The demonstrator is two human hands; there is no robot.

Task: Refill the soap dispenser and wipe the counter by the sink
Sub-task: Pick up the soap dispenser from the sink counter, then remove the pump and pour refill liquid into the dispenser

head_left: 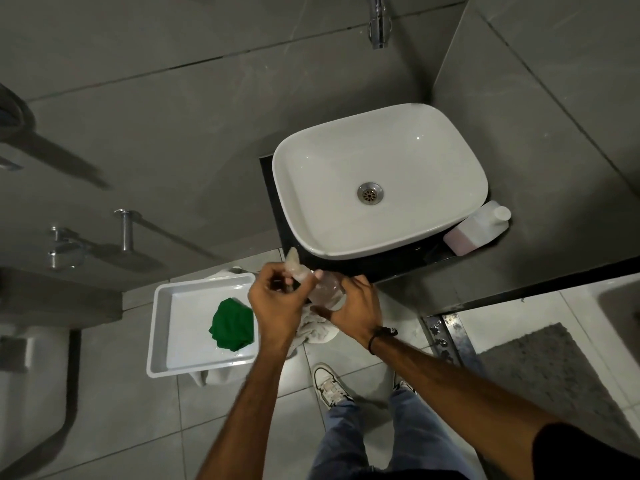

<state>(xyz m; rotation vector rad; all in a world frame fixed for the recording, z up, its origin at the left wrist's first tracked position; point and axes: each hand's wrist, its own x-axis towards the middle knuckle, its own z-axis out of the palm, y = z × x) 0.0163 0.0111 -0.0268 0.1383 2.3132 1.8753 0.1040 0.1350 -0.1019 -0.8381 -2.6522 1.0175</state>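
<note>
A crumpled green cloth (231,323) lies in a white plastic tray (162,341) at the lower left. In the middle, the left hand (277,303) pinches the pump top, and the right hand (353,311) wraps around the clear plastic soap dispenser (325,289). The white oval sink (377,178) sits above, and a pink refill bottle (476,232) stands to its right.

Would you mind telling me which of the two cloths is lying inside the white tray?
The green cloth: it sits bunched in the white tray, while the white towel lies on the floor, partly under the tray.
</note>
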